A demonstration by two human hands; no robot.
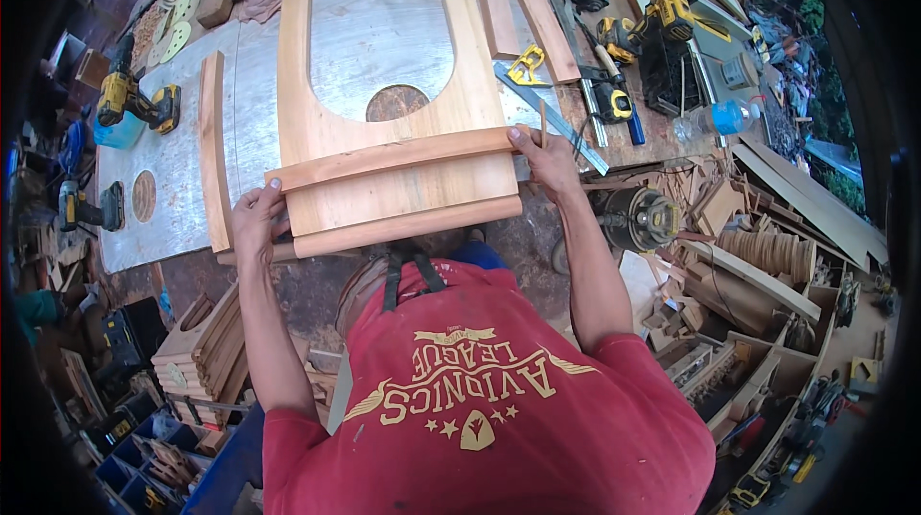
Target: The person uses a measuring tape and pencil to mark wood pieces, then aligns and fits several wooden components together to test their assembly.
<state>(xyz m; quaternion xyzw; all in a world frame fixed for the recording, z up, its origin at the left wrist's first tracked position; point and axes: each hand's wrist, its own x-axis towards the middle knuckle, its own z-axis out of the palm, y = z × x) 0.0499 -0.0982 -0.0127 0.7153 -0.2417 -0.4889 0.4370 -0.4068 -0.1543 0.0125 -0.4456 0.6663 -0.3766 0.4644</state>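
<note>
My left hand (257, 216) grips the left end of a long wooden strip (393, 158), thumb on top. At the strip's other end, my right hand (549, 160) holds it with thumb and fingers. What looks like a pencil (543, 122) sticks up from the right hand. The strip lies across a pale wooden panel (403, 204) with a deep U-shaped cutout opening away from me. Along the panel's near edge runs a rounded wooden strip (413, 225). Left of the panel, a loose wooden strip (213, 141) rests on the worktable (173, 179).
Cordless drills (125, 98) lie at the left. On the right are a carpenter's square (537, 98), a tape measure (614, 103), another drill (669, 11) and a plastic bottle (727, 118). Sanding discs (177, 40) sit far left. A router (641, 216) stands below the table's right side.
</note>
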